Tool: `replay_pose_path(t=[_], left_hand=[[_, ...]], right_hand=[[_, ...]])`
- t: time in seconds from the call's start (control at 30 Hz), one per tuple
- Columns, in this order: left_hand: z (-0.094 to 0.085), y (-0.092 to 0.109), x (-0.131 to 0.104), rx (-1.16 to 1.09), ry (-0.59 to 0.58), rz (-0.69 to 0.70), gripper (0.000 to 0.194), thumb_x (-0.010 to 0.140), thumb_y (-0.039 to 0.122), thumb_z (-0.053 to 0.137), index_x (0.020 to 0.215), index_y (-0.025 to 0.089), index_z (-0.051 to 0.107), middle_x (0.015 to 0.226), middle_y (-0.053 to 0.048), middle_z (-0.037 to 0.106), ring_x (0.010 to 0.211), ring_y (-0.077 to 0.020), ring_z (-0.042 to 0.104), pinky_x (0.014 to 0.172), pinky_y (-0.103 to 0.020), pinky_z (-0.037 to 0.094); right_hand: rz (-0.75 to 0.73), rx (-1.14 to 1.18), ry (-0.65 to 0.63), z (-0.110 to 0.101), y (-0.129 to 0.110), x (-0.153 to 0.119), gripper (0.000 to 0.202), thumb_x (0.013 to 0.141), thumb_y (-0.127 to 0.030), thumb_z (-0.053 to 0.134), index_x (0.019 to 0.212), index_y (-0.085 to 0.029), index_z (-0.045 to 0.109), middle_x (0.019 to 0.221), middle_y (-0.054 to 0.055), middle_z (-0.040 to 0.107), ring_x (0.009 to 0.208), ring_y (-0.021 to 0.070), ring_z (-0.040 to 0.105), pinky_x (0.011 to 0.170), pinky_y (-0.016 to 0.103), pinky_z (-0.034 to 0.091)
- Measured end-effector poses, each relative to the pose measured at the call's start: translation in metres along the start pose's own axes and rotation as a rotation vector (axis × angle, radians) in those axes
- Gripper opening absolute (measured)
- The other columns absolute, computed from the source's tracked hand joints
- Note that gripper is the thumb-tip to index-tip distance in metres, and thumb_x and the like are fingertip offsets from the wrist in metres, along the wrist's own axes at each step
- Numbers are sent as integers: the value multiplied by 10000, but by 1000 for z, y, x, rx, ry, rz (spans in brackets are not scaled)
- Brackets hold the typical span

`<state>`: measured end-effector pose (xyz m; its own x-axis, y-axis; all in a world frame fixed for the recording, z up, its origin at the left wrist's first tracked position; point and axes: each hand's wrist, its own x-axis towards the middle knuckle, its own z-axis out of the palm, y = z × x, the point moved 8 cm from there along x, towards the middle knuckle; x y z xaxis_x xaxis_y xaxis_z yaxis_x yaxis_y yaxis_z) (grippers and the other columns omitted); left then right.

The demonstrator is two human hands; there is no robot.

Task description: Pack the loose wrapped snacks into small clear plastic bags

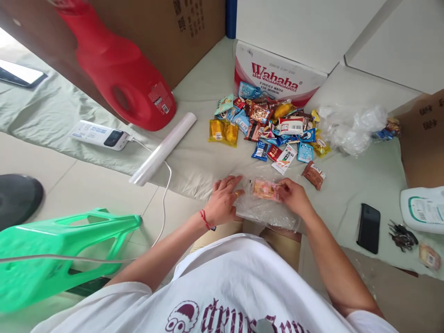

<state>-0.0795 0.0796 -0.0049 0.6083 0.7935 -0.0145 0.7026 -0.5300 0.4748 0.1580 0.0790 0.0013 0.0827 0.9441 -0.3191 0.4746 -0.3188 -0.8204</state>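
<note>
One pink packet lies on clear film near the cloth edge, its right end pinched by the right hand — the left hand, fingers loosely spread, beside it. Beyond, heaped snacks block the Wahaha box's lower front — crumpled clear bags alongside.

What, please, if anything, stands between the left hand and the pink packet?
Nothing solid blocks the left hand; only clear plastic film shows in the gap to the pink packet. The right hand is at its opposite end.
</note>
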Motion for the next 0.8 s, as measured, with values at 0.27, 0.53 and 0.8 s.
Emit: replay_pose_path(t=[0.27,0.53,0.8], left_hand=[[-1,6,-33,22,104,114,604,773,342,682,1368,247,643,1632,-108,416,1572,-396,186,1256,-657,-43],[7,6,-13,-55,58,83,148,812,382,732,861,245,762,1577,-62,501,1582,-399,166,1247,-693,-30],[-21,-21,9,-369,203,-4,211,926,329,599,780,223,708,1304,-69,708,1484,-296,412,1223,-578,300]], right_hand=[[-456,-496,250,-18,-27,-43,356,994,-455,545,1230,-204,633,1172,134,628,1020,253,611,861,401,560],[-555,-582,91,14,29,-112,261,958,-304,617,1197,-331,719,1281,85,682,1286,345,537,1059,604,472],[-411,-233,12,-44,5,-43,231,985,-427,570,1038,-283,743,978,51,718,899,217,672,808,381,547]])
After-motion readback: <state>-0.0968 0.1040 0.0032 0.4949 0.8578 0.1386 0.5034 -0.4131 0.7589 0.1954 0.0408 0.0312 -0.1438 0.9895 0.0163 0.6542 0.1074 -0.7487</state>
